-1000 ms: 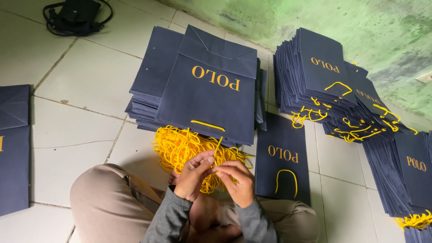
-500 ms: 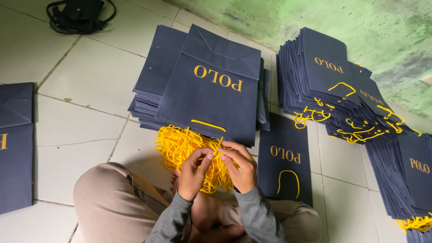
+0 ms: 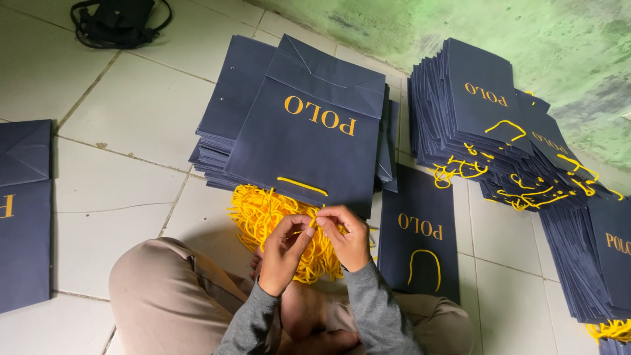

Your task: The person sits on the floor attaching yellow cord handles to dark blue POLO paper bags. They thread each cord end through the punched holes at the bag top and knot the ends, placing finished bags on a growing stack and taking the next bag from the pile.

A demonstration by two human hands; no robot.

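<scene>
A yellow cord (image 3: 314,222) is pinched between the fingertips of the left hand (image 3: 284,248) and right hand (image 3: 347,236), just above a heap of yellow cords (image 3: 263,217) on the tiled floor (image 3: 125,184). At twelve o'clock lies a stack of navy paper bags (image 3: 309,148); at three o'clock, a single flat bag (image 3: 420,243); at one o'clock, more stacked bags with handles (image 3: 480,112).

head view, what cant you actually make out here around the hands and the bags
- Head view: the yellow cord end pinched between the left hand and right hand is too small to tell knotted or loose.
- Navy bag at the left: cut off by the frame edge.
- Lower bags in the middle stack: covered by the top bag.
- Cord pile: near part hidden by both hands.
</scene>
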